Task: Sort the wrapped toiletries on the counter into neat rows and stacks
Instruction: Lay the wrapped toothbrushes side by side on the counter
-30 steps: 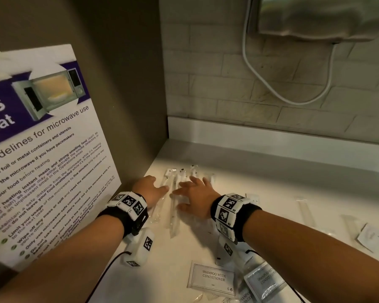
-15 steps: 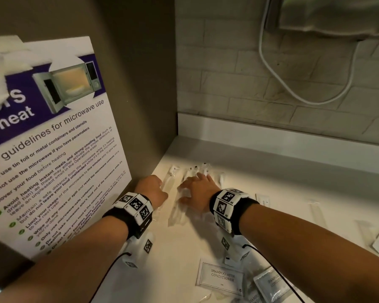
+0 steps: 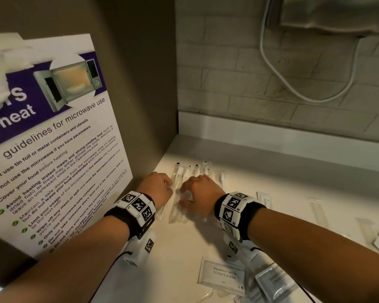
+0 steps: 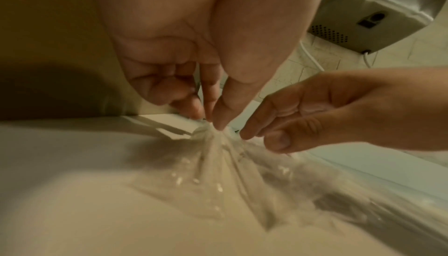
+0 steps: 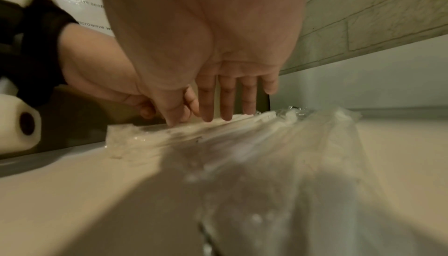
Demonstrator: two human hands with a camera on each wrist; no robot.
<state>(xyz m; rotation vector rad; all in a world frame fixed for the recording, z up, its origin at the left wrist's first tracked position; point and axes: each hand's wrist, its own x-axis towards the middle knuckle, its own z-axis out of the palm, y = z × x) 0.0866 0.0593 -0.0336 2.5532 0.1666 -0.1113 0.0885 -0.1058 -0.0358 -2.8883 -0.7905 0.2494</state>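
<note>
Several long toiletries in clear wrappers (image 3: 194,171) lie side by side near the counter's back left corner. My left hand (image 3: 170,185) sits at their left edge. In the left wrist view its thumb and forefinger (image 4: 214,126) pinch the bunched end of one clear wrapper (image 4: 225,156). My right hand (image 3: 193,185) lies over the middle of the row. Its straight fingers (image 5: 226,105) touch the wrappers (image 5: 242,126) with their tips. White shampoo sachets (image 3: 223,274) lie loose near the front.
A brown side wall with a microwave-use poster (image 3: 53,149) stands close on the left. The tiled back wall and white upstand (image 3: 271,132) bound the counter (image 3: 271,171) behind. More wrapped items (image 3: 317,211) lie scattered to the right. A grey appliance with a white cable (image 3: 293,92) hangs above.
My left hand's fingers, flat a second ago, have curled into a pinch on a wrapper. The right hand has drawn back slightly over the row.
</note>
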